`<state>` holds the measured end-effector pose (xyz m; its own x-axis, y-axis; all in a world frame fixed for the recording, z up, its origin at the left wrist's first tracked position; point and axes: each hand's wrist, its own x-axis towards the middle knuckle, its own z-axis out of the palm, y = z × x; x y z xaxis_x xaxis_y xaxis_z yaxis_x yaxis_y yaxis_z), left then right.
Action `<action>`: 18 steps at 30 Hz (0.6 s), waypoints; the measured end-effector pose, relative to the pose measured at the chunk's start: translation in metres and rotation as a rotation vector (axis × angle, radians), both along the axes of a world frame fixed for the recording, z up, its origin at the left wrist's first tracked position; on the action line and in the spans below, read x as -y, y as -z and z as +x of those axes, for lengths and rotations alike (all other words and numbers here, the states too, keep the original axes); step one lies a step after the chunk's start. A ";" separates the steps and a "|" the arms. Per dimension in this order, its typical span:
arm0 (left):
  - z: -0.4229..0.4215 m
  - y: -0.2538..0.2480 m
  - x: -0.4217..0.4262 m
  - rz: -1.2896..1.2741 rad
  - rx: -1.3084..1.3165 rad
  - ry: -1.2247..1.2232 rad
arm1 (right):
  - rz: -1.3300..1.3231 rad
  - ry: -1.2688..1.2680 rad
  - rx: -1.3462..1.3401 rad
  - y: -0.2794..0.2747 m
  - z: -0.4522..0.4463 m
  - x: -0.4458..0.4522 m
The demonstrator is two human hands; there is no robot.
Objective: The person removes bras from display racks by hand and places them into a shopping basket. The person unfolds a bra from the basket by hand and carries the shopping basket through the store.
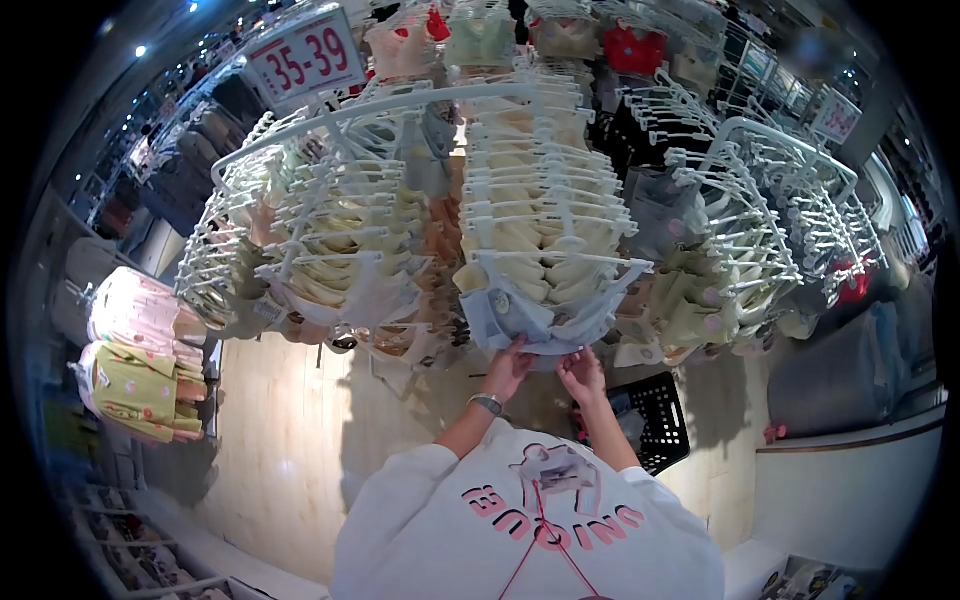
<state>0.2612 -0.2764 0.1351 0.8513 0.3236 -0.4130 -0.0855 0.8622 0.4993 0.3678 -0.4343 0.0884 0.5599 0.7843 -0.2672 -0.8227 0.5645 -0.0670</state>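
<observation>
A light blue bra [500, 315] hangs on a white hanger at the front of the middle row, before a long row of cream bras [545, 215]. My left hand [508, 370], with a watch on its wrist, has its fingers closed on the bra's lower edge, left of centre. On the right side of the same edge, my right hand [581, 374] pinches the fabric between thumb and fingers. Both hands are below the hanger, a short way apart.
More bras on white hangers [340, 240] fill the racks to the left, and others [740, 270] to the right. A black basket [662, 425] stands on the floor beside my right forearm. Pyjamas [140, 390] hang at the far left; a "35-39" sign [305, 62] is above.
</observation>
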 end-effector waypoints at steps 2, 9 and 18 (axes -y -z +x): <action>-0.002 0.001 -0.004 -0.036 -0.011 -0.003 | -0.017 0.051 -0.071 0.007 0.005 0.001; -0.028 0.006 -0.027 -0.424 0.110 -0.224 | -0.015 0.040 -0.052 -0.012 0.014 0.010; -0.031 0.030 -0.051 -0.450 0.230 -0.178 | -0.148 0.152 -0.195 -0.009 0.026 0.012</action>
<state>0.2302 -0.2256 0.1054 0.8843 0.3051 -0.3533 -0.3136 0.9489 0.0345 0.3941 -0.4466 0.0972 0.5945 0.6398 -0.4870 -0.7351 0.6779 -0.0068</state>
